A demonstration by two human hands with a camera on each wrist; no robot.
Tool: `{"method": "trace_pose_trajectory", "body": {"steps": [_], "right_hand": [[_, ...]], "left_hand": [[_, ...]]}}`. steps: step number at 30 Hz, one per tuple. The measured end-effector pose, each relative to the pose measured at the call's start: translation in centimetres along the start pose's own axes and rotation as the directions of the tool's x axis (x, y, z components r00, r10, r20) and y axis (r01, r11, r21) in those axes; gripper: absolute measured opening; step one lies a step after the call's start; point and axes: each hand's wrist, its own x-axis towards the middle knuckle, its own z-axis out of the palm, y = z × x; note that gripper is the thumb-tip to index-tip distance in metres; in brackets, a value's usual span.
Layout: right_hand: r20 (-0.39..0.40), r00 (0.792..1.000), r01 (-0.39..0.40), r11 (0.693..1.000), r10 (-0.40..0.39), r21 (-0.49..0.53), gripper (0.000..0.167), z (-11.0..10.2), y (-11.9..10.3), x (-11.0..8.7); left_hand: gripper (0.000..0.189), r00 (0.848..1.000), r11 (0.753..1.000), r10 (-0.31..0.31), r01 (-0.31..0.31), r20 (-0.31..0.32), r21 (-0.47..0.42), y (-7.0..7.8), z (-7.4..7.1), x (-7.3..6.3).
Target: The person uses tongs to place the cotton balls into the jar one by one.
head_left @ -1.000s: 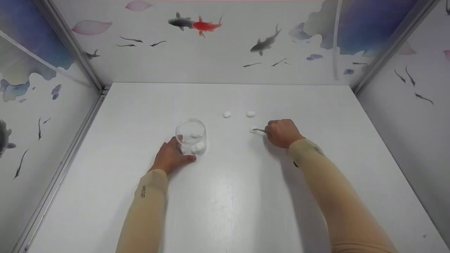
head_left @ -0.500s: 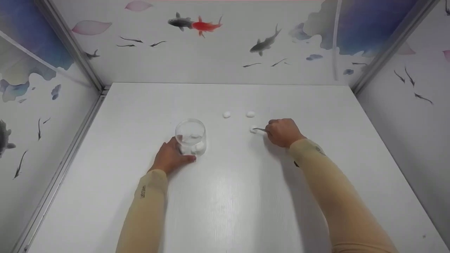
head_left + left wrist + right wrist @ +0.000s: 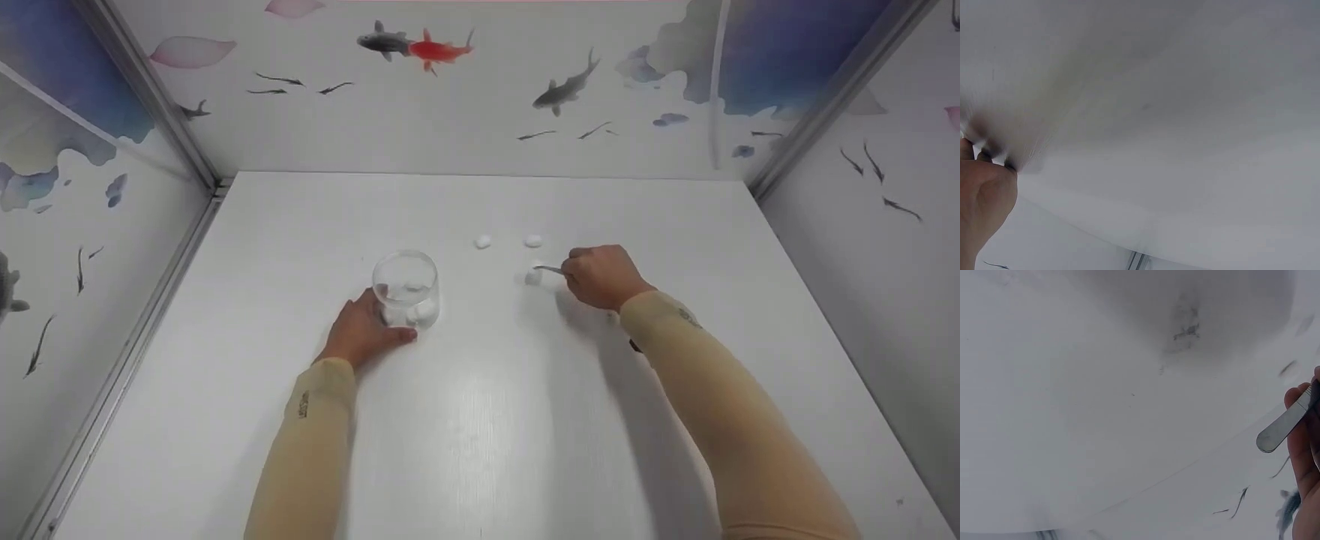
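My left hand (image 3: pixel 364 330) grips a clear glass jar (image 3: pixel 435 291) low on its side, thumb at the front. Several white cotton balls (image 3: pixel 421 311) lie in the jar. In my right hand (image 3: pixel 606 277) is a pair of metal tweezers (image 3: pixel 553 270), whose rounded, ridged rear end shows in the right wrist view. At the tweezers' tips is a white cotton ball (image 3: pixel 537 265), with a shadow just below it on the table. The left wrist view shows only part of the left hand (image 3: pixel 988 194); the jar is out of sight there.
Two more cotton balls, a left one (image 3: pixel 483 241) and a right one (image 3: pixel 533 241), lie on the white table (image 3: pixel 465 435) beyond the tweezers. Panels printed with fish, such as the back panel (image 3: pixel 487 135), enclose the table at the back and sides.
The right hand and tweezers have moved slightly up and away, and the cotton ball at their tips has come off the table. The left hand still holds the jar in place.
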Motion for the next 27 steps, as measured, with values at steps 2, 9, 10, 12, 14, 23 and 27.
{"method": "trace_pose_trajectory", "body": {"steps": [2, 9, 10, 12, 14, 23, 27], "right_hand": [[-0.016, 1.0, 0.015, 1.0, -0.015, 0.005, 0.013, -0.3, -0.5, 0.3], [-0.053, 0.995, 0.087, 0.996, -0.086, 0.015, 0.013, -0.8, -2.1, 1.4], [-0.058, 0.994, 0.096, 0.995, -0.095, 0.016, 0.013, -0.9, -2.3, 1.5], [-0.07, 0.991, 0.116, 0.993, -0.115, 0.017, 0.014, -1.2, -2.9, 1.9], [-0.076, 0.988, 0.135, 0.991, -0.135, 0.006, 0.013, -1.5, -3.5, 2.4], [-0.137, 0.963, 0.231, 0.973, -0.23, -0.013, 0.011, -3.6, -6.7, 5.1], [-0.156, 0.952, 0.264, 0.964, -0.264, -0.023, 0.012, -4.2, -8.1, 6.3]], "left_hand": [[0.107, 1.0, 1.0, -0.002, 0.002, -0.001, 0.006, 0.0, -0.1, 0.0], [0.109, 1.0, 1.0, -0.011, 0.011, -0.001, -0.004, 0.3, -0.1, -0.1], [0.109, 1.0, 1.0, -0.013, 0.013, -0.003, -0.006, 0.3, -0.1, -0.1], [0.108, 1.0, 1.0, -0.011, 0.011, -0.007, -0.008, 0.4, -0.1, -0.2], [0.108, 1.0, 1.0, -0.017, 0.017, -0.011, -0.006, 0.4, -0.1, -0.2], [0.106, 1.0, 1.0, -0.007, 0.007, -0.003, 0.008, 0.2, -0.1, -0.2], [0.107, 1.0, 1.0, -0.007, 0.007, -0.006, 0.007, 0.0, -0.1, -0.2]]}}
